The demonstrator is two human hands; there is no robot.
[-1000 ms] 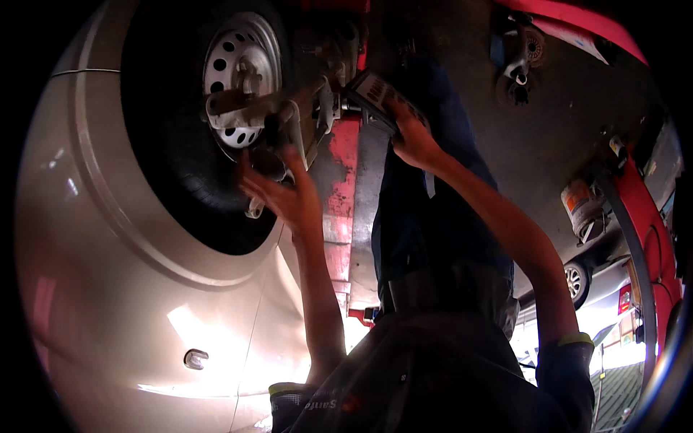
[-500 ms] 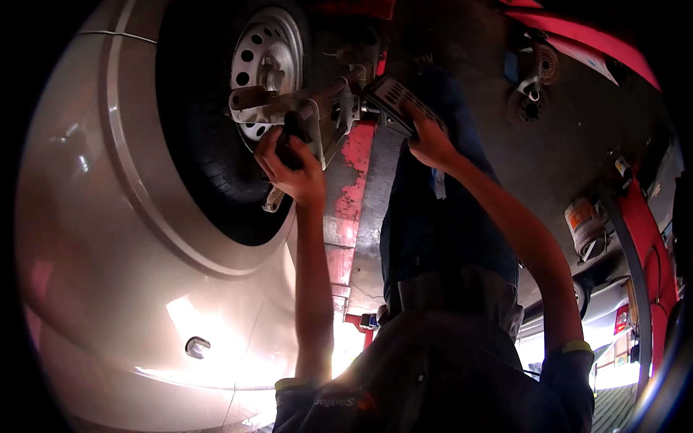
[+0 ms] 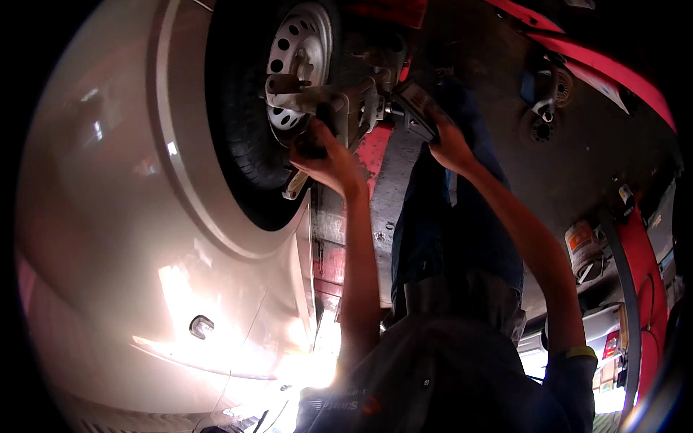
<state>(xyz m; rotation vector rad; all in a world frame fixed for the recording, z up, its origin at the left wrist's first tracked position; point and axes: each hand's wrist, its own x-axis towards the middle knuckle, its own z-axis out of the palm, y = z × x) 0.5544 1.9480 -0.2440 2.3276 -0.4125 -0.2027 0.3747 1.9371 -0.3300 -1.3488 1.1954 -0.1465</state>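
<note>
A: Wheel clamp, the grey metal fixture, sits in the upper middle of the frame, set against the steel wheel. What's the biggest thing around it?

B: The pale car body, filling the left half, its arch curving round the black tyre. The perforated silver rim shows inside the tyre at the top.

A: And right of it?

B: A grey floor with a red lift ramp crossing the upper right corner. The person's dark trousers run down the centre.

A: The hands?

B: The left hand is closed round a dark knob on the clamp, just below its cross-bar. The right hand, right of centre, grips a dark flat device that touches the clamp's right end.

A: Anything smaller?

B: A small oval marker lamp on the body, lower left.
</note>
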